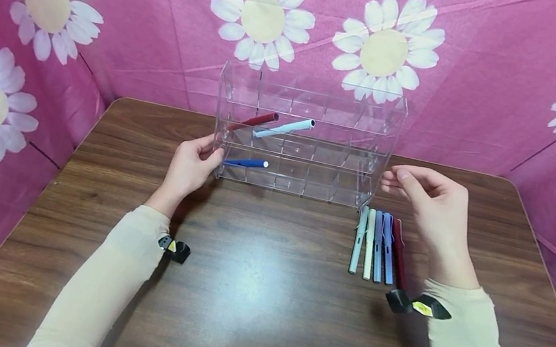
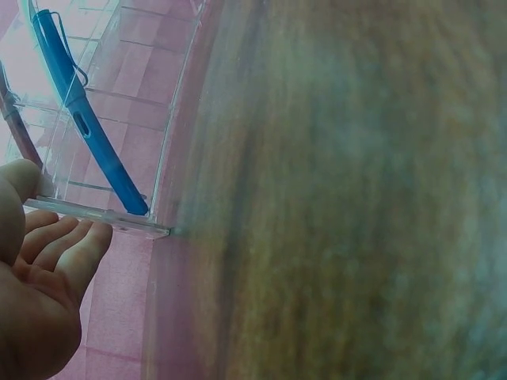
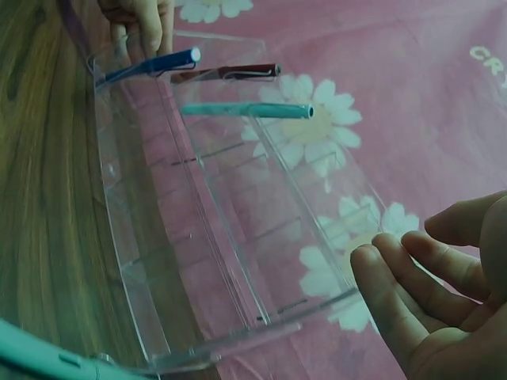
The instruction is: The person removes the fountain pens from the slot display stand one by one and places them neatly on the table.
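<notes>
A clear acrylic pen rack with several compartments stands upright toward the back of the table. My left hand holds its left end wall between thumb and fingers. By the rack's right end is my right hand, fingers loosely bent and holding nothing, fingertips right at the end wall. Three pens lean in the rack's left part: a blue pen in the bottom tier, with a dark red pen and a pale blue pen above it. The left wrist view shows the blue pen close by, clip upward.
Several pens lie side by side on the wooden table below the rack's right end, among them a pale green pen and a dark red pen. A pink cloth with daisies hangs behind the table.
</notes>
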{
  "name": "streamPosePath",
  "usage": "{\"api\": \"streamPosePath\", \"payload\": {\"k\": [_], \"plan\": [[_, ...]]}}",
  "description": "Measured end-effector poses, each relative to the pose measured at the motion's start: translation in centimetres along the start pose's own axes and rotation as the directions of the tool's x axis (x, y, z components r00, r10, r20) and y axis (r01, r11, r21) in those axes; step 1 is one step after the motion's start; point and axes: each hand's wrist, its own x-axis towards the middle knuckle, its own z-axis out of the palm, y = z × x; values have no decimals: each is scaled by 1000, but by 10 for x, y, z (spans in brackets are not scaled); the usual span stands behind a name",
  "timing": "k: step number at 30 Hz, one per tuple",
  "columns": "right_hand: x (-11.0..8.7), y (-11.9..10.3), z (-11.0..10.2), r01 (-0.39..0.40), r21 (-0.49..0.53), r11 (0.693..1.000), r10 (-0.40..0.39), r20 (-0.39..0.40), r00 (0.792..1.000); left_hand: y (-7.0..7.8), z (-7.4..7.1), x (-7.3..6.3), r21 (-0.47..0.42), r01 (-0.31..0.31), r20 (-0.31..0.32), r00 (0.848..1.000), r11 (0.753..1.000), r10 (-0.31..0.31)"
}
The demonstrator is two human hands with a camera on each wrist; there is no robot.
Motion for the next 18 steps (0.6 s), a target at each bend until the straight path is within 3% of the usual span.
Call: {"api": "streamPosePath", "payload": {"k": [7, 18], "plan": [[6, 1, 20, 2, 117, 993, 0, -10, 1000, 0, 0, 0, -18, -6, 6, 1000, 1000, 6], [14, 2, 38, 29, 40, 999, -31, 49, 998, -1, 0, 0, -21, -9, 5, 1000, 1000, 9]]}}
